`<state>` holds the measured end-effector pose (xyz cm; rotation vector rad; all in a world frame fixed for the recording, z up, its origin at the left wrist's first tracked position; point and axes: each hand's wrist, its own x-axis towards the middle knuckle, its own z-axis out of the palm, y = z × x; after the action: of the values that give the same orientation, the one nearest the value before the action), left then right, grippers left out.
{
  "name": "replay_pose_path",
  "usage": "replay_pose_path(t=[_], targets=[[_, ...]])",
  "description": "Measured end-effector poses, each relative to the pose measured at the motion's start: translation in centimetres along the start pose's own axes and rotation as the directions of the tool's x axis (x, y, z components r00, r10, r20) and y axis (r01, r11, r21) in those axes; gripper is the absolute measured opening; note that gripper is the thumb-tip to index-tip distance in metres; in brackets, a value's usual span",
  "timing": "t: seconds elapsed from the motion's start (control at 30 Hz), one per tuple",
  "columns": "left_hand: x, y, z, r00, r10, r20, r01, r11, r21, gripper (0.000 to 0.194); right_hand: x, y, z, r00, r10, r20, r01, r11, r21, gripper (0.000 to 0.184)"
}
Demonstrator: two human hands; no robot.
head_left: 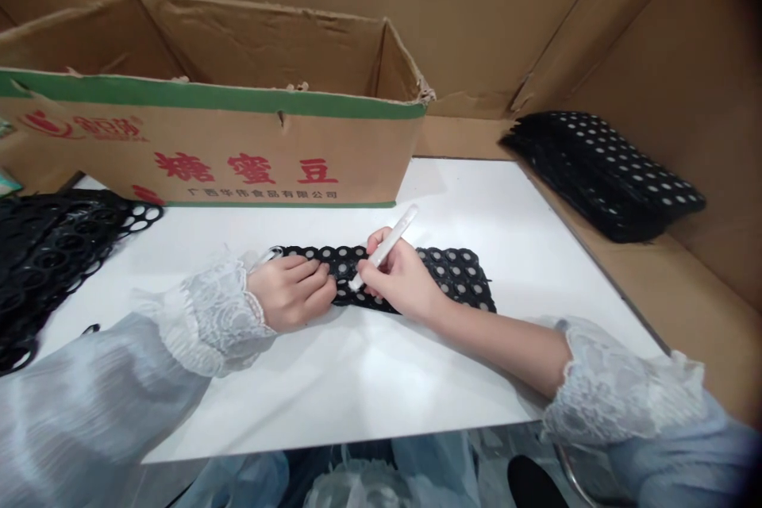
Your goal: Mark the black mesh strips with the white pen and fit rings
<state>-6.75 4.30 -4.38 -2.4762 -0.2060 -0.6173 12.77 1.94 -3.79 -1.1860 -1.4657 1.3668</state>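
Note:
A black plastic grid with round holes (453, 273) lies flat on the white table (381, 381) in front of me. My left hand (291, 292) rests on its left end with fingers curled and pressed down on it. My right hand (400, 278) is closed around a slim white pen-like tool (386, 243), held like a pen with its tip touching the grid near the middle. Both wrists wear pale lace-cuffed sleeves.
A large open cardboard box (238, 151) with a green stripe and red characters stands behind the grid. A heap of black grids (48, 254) lies at the left, and a neat stack of black grids (601, 171) sits on the cardboard ledge at right. Cardboard walls enclose the back and right.

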Motion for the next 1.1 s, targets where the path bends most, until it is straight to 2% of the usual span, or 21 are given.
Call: replay_pose_path(t=[0.13, 0.27, 0.43, 0.5, 0.57, 0.63, 0.7, 0.87, 1.1], targets=[[0.0, 0.0, 0.1, 0.999, -0.035, -0.006, 0.035, 0.998, -0.056, 0.017, 0.0, 0.4, 0.2, 1.0, 0.004, -0.014, -0.004, 1.0, 0.016, 0.019], [0.5, 0.3, -0.1, 0.995, -0.089, -0.043, 0.085, 0.993, -0.078, 0.014, -0.5, 0.1, 0.5, 0.996, -0.09, -0.024, 0.085, 0.985, -0.149, 0.015], [1.0, 0.6, -0.4, 0.991, -0.124, -0.06, 0.119, 0.991, -0.068, 0.015, -1.1, -0.8, 0.9, 0.982, -0.182, 0.048, 0.187, 0.924, -0.335, 0.012], [1.0, 0.5, -0.4, 0.987, -0.149, -0.054, 0.144, 0.986, -0.082, 0.015, -1.0, -0.7, 0.8, 0.987, -0.159, 0.021, 0.158, 0.944, -0.289, 0.013], [0.9, 0.4, -0.4, 0.989, -0.142, -0.043, 0.138, 0.986, -0.092, 0.015, -0.7, -0.4, 0.7, 0.996, -0.092, -0.016, 0.089, 0.986, -0.139, 0.013], [0.7, 0.1, -0.4, 0.996, -0.08, -0.029, 0.078, 0.994, -0.078, 0.017, -0.4, -0.2, 0.5, 0.998, -0.023, -0.053, 0.025, 0.999, 0.04, 0.015], [0.6, -0.1, -0.5, 1.0, -0.017, -0.022, 0.016, 0.999, -0.041, 0.019, -0.3, -0.1, 0.3, 0.998, 0.012, -0.066, -0.002, 0.989, 0.148, 0.016], [0.4, -0.4, -0.5, 0.999, 0.046, -0.008, -0.046, 0.999, -0.022, 0.016, -0.6, -0.4, 0.3, 1.0, 0.02, -0.014, -0.018, 0.989, 0.144, 0.017], [-0.1, -0.1, 0.0, 0.999, -0.049, -0.012, 0.047, 0.996, -0.08, 0.016, -0.9, -0.7, 0.2, 0.999, 0.021, 0.024, -0.024, 0.994, 0.107, 0.022]])
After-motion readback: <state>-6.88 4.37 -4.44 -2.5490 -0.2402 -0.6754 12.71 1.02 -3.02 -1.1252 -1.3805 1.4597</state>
